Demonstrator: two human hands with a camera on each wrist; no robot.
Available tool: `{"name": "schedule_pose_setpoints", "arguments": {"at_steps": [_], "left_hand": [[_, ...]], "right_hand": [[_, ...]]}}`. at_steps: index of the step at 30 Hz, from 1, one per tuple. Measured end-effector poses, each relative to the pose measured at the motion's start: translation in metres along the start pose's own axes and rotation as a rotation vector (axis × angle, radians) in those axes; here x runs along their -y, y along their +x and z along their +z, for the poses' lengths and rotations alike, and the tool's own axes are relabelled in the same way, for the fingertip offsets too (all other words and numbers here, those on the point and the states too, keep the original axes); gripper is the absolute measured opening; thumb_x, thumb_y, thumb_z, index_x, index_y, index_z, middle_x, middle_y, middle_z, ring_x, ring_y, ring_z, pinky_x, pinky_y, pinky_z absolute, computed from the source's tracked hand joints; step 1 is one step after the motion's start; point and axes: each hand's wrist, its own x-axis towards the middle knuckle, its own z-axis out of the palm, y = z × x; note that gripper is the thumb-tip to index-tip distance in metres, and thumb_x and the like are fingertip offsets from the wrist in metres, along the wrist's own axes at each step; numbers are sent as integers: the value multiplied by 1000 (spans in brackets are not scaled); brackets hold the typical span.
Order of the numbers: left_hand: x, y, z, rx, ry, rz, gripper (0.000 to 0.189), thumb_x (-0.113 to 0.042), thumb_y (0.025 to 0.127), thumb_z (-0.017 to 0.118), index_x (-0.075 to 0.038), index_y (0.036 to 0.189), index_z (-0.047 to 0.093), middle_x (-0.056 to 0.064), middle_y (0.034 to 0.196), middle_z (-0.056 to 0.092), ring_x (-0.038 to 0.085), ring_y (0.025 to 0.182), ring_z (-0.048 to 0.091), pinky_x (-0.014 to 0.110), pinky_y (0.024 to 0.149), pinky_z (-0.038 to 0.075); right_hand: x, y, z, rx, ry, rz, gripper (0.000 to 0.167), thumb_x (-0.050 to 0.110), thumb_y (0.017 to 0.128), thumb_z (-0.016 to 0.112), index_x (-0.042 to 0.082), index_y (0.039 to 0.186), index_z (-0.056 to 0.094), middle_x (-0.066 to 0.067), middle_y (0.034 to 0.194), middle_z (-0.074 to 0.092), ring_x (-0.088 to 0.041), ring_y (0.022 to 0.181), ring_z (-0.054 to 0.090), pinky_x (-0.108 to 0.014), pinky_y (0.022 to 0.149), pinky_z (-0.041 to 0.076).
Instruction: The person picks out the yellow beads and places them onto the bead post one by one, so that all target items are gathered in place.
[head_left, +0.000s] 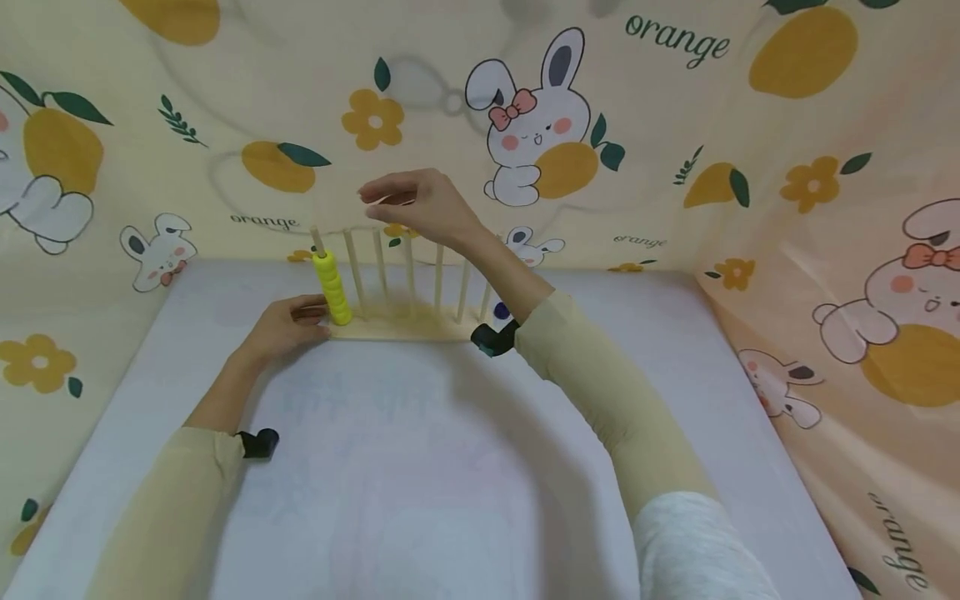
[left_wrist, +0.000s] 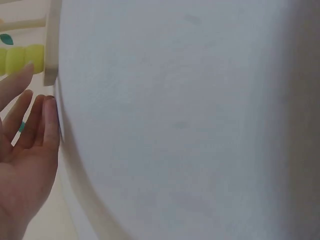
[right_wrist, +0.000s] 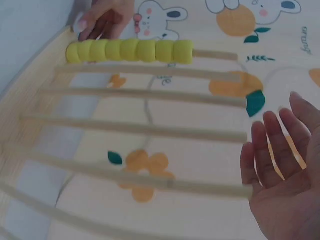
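Observation:
A wooden peg rack (head_left: 408, 330) stands on the table with a row of upright pegs. Its leftmost peg carries a stack of yellow beads (head_left: 332, 287), and the peg's tip (right_wrist: 216, 54) sticks out above them. My left hand (head_left: 288, 327) is at the rack's left end, fingers loosely bent beside the base and the lowest bead. The left wrist view shows its fingertips (left_wrist: 49, 102) right by the base's end. My right hand (head_left: 427, 204) hovers above the middle pegs, fingers extended, palm empty. In the right wrist view the bare pegs (right_wrist: 135, 127) reach toward that hand.
A small dark blue round piece (head_left: 502, 311) shows at the rack's right end, partly behind the right wrist's black strap (head_left: 495, 338). The white table (head_left: 375, 483) meets a printed cloth (head_left: 300, 100) behind the rack and at both sides.

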Motion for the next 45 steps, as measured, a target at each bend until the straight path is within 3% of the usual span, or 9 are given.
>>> {"name": "schedule_pose_setpoints", "arguments": {"at_steps": [8, 13, 21, 27, 32, 41, 45], "left_hand": [[-4, -12, -12, -65, 93, 2, 62, -22, 94, 70, -8, 149, 45, 24, 148, 44, 43, 135, 43, 57, 108, 41], [-4, -21, -14, -87, 263, 28, 61, -26, 95, 69, -6, 148, 45, 25, 151, 40, 47, 135, 40, 61, 108, 38], [-3, -26, -16, -104, 493, 131, 71, -30, 92, 72, 2, 147, 41, 34, 152, 30, 57, 138, 25, 72, 110, 20], [-4, -33, -17, -77, 642, 122, 85, -41, 90, 72, 2, 152, 31, 35, 155, 22, 58, 139, 19, 75, 108, 20], [-1, -42, -21, -91, 697, 133, 92, -49, 90, 69, 3, 153, 27, 36, 155, 20, 60, 139, 17, 78, 106, 20], [8, -58, -28, -130, 750, 121, 97, -58, 88, 66, 0, 155, 25, 35, 157, 15, 60, 141, 11, 81, 104, 16], [9, -63, -30, -142, 761, 121, 98, -59, 88, 65, 0, 155, 24, 34, 158, 13, 60, 141, 10, 79, 106, 14]], "right_hand": [[-7, -25, -21, -44, -86, 7, 33, 24, 92, 73, 8, 121, 71, 2, 115, 72, -9, 103, 64, -23, 93, 51], [-15, -43, -33, -82, -167, -2, 28, 27, 93, 71, 14, 118, 74, 5, 115, 71, -7, 106, 62, -23, 97, 48], [-30, -75, -60, -169, -230, 41, 31, 30, 92, 72, 15, 119, 73, 2, 121, 70, -10, 114, 59, -29, 105, 45], [-41, -95, -76, -171, -322, 89, 37, 34, 93, 70, 16, 125, 70, 2, 130, 66, -16, 120, 58, -36, 106, 47], [-51, -117, -85, -155, -393, 149, 45, 39, 93, 70, 21, 133, 65, 2, 139, 60, -22, 132, 52, -47, 109, 43], [-71, -174, -100, -147, -444, 269, 61, 46, 92, 68, 33, 148, 48, 5, 155, 41, -21, 147, 29, -60, 117, 25], [-83, -194, -106, -146, -475, 285, 66, 47, 92, 69, 31, 151, 44, 3, 159, 35, -21, 150, 20, -63, 117, 21]]}}
